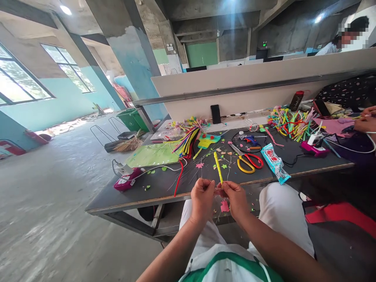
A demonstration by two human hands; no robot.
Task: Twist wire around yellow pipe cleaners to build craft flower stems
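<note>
A yellow fuzzy stick [218, 166] stands up from the fingertips of my right hand [235, 196], which pinches its lower end. Close beside it, at the table's front edge, my left hand [202, 197] is closed, thumb against forefinger; what it holds is too small to make out. Beyond my hands lie a pink star [199, 165], a green star [224, 166] and scattered paper scraps. Scissors with red and yellow handles [246, 163] rest to the right of the stick. A bundle of coloured pipe cleaners [188, 144] lies further back on the left.
The dark table [108, 196] also bears a blue snack packet [275, 162], a blue glue gun [251, 140], an upright phone [215, 114], a purple power socket [126, 179] and a pipe cleaner pile [293, 123]. Another person's hands [366, 121] are at the far right.
</note>
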